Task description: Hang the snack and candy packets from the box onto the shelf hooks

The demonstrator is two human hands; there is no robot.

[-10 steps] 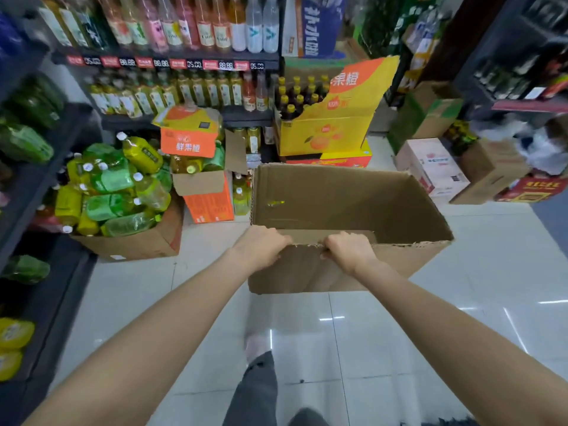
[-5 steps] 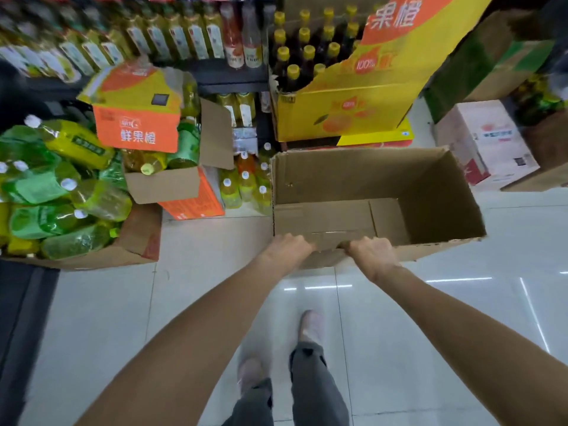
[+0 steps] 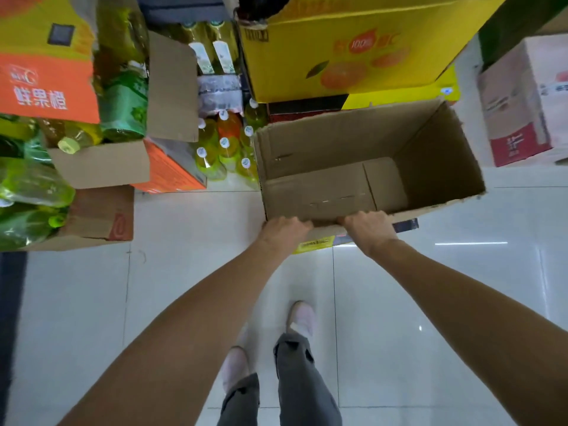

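Observation:
A brown cardboard box (image 3: 436,158) with its top open is low over the white tiled floor, in front of me. Nothing shows inside it but bare cardboard. My left hand (image 3: 284,233) grips the box's near rim at its left end, fingers curled over the edge. My right hand (image 3: 368,229) grips the same rim further right. No snack or candy packets and no shelf hooks are in view.
A yellow orange-juice carton (image 3: 353,50) stands right behind the box. Bottles (image 3: 226,142) stand on the floor to its left, beside orange cartons (image 3: 46,84) and a box of green bottles (image 3: 30,192). A pink-white carton (image 3: 522,103) stands right. My feet (image 3: 301,318) stand on the tiles.
The box has come lower and nearer the floor while my view tilted down. Both hands keep their grip on the near rim. The drink shelves have left the view.

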